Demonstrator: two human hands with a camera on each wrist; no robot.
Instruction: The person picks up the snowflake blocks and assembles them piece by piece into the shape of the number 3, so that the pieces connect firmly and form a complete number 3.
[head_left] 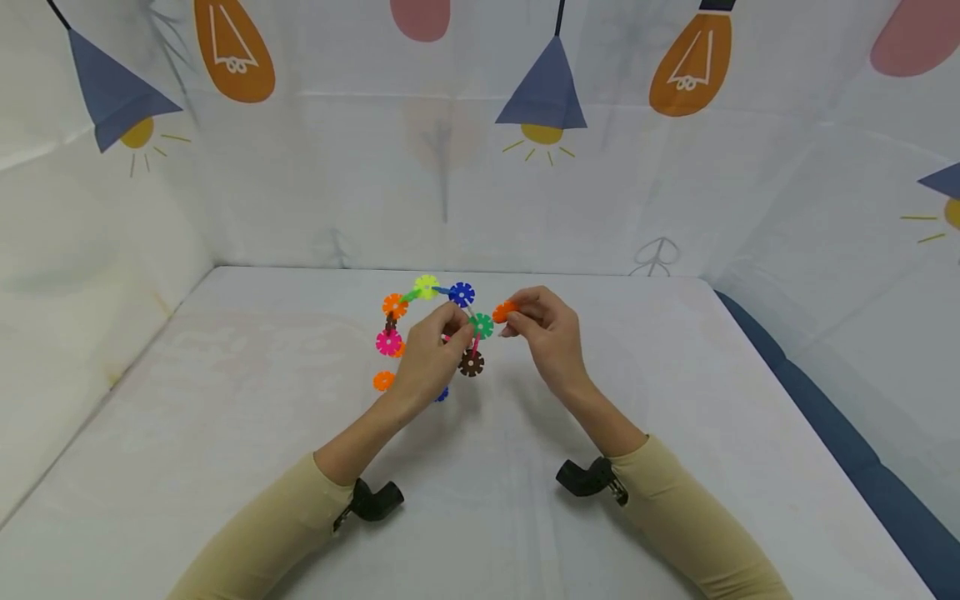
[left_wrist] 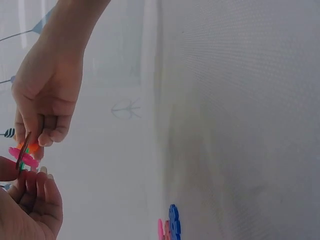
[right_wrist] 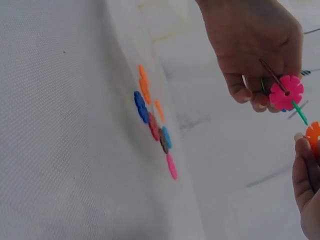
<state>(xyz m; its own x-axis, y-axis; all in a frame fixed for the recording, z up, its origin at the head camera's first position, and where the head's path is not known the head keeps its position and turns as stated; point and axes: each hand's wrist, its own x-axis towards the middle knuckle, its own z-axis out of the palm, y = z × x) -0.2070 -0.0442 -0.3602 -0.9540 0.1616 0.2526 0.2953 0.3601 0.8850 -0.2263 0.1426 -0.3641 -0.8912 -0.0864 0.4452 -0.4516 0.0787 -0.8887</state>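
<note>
My left hand (head_left: 431,350) pinches a curved chain of slotted plastic flower discs. Along it are a pink disc (head_left: 388,342), an orange disc (head_left: 395,305), a yellow disc (head_left: 426,287), a blue disc (head_left: 462,294), a green disc (head_left: 481,326) and a dark brown disc (head_left: 471,363). Just right of the green disc, my right hand (head_left: 551,337) holds a loose orange disc (head_left: 504,312) between thumb and fingers. In the right wrist view, the tip of the edge-on green disc (right_wrist: 300,113) points toward that orange disc (right_wrist: 313,134), with a small gap.
Loose discs lie on the white table (head_left: 525,517) beyond my left forearm, among them an orange disc (head_left: 383,381) and a blue disc (right_wrist: 141,106). My left hand hides part of this group in the head view. A patterned white cloth (head_left: 337,167) hangs behind the table.
</note>
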